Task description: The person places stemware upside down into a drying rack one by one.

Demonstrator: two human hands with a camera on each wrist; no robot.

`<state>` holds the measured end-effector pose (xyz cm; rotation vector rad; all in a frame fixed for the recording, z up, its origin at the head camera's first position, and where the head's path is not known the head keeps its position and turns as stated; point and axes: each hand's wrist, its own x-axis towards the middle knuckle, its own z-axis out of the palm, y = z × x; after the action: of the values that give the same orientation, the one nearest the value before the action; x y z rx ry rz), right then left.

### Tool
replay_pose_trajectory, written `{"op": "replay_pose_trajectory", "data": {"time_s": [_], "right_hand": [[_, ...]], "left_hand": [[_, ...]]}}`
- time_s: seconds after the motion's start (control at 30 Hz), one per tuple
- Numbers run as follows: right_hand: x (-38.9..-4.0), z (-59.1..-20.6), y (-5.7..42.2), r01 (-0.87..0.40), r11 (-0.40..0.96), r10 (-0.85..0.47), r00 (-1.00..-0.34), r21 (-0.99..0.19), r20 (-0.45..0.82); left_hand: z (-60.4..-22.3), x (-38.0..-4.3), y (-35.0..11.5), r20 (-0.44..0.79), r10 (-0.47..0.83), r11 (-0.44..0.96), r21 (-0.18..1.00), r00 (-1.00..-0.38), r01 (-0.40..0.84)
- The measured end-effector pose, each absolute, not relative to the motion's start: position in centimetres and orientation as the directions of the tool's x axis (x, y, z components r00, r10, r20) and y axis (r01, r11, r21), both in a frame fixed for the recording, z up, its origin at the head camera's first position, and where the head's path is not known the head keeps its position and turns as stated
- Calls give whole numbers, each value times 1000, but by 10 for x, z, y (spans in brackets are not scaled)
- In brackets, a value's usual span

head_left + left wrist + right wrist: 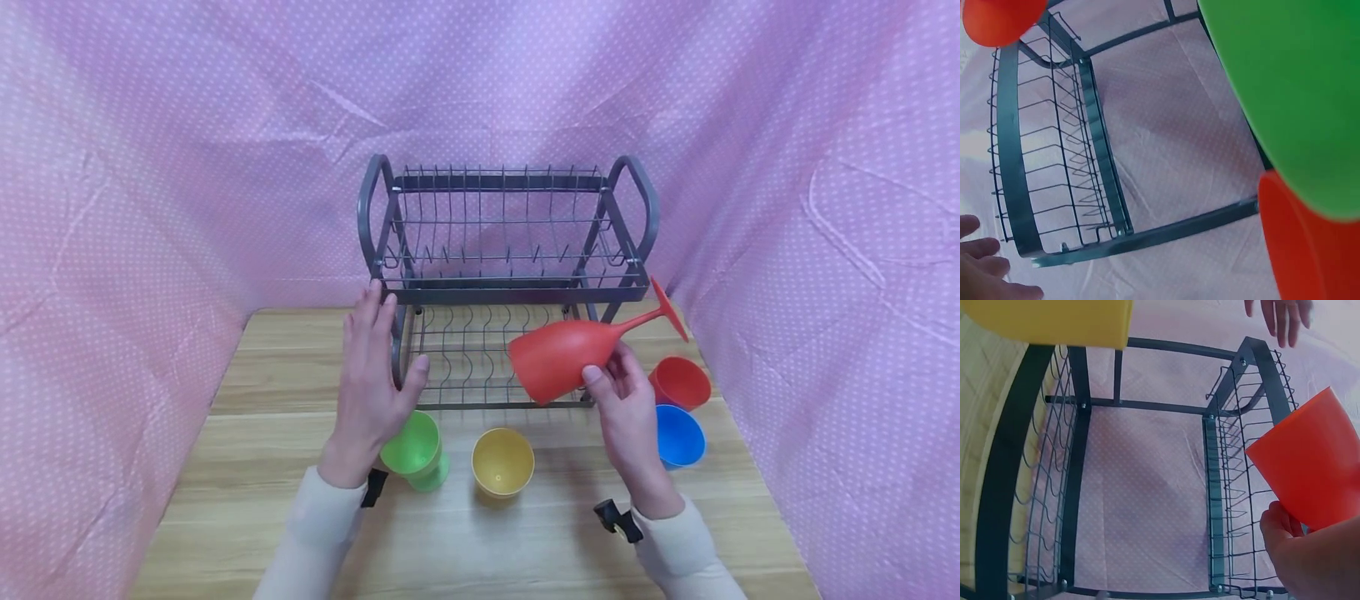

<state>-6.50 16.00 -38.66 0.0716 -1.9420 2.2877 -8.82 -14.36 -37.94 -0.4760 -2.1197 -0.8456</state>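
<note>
My right hand holds a red plastic goblet by its bowl, thumb on the near side. The goblet lies tilted in the air, its mouth toward the left and its foot up to the right, in front of a dark two-tier dish rack. My left hand, fingers extended and holding nothing, is raised by the rack's front left corner. Below it stands a green goblet, partly covered by the hand. In the right wrist view the goblet's bowl shows above my right fingers.
A yellow cup stands in front of the rack. To the right are a red cup and a blue cup, partly behind my right hand. Pink dotted cloth surrounds the wooden table. A red surface shows beside the green one in the left wrist view.
</note>
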Motion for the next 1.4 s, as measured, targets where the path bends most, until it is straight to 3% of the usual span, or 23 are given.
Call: {"op": "replay_pose_trajectory", "data": {"time_s": [0.13,0.27,0.67,0.9,1.4], "right_hand": [[-66,-380,162,-151,-133,95,-986,-980,139],[-68,-374,165,-176,-104,112,-980,-979,164],[-80,-345,174,-307,-162,173,-944,-938,280],[-91,-326,180,-397,-124,202,-907,-909,369],[-118,-286,186,-485,-133,203,-867,-865,455]], "left_hand": [[-377,-90,-147,713,70,753,421,-698,505],[-376,-92,-149,676,95,793,393,-731,466],[-375,-92,-151,655,113,852,323,-747,413],[-374,-92,-150,638,107,868,314,-762,385],[-373,-93,-148,630,122,877,294,-767,381]]}}
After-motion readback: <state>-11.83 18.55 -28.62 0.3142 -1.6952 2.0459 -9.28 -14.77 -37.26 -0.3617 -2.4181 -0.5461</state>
